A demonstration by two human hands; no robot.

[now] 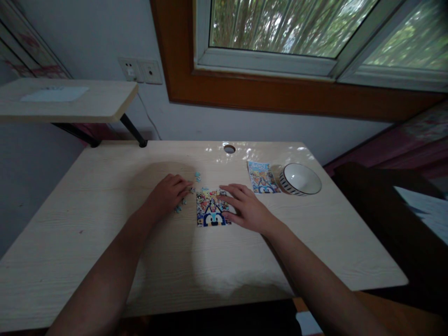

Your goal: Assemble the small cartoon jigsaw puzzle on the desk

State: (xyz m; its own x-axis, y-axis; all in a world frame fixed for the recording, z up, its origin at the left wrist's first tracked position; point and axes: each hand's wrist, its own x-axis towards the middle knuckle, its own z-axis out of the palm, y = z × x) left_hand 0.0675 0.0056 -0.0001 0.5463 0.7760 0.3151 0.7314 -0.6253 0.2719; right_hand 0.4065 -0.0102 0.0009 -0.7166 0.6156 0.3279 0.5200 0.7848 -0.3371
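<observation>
A partly assembled jigsaw puzzle (212, 217) lies on the desk, showing a blue cartoon dog's face amid a crowd of small colourful figures. My right hand (247, 207) rests at its right side, fingers spread, with the fingertips on the puzzle. On the other side, my left hand (170, 192) has its fingers drawn together at a small puzzle piece (192, 190) by the upper left corner. Several loose light-blue pieces (178, 208) lie below those fingers. More loose pieces (198, 176) sit just above the puzzle.
A printed picture sheet (262, 178) lies at the back right, beside a white bowl (303, 179) with a striped outside. The pale wooden desk (105, 196) has a round cable hole (229, 149) near its back edge. A raised shelf (105, 100) stands at the back left.
</observation>
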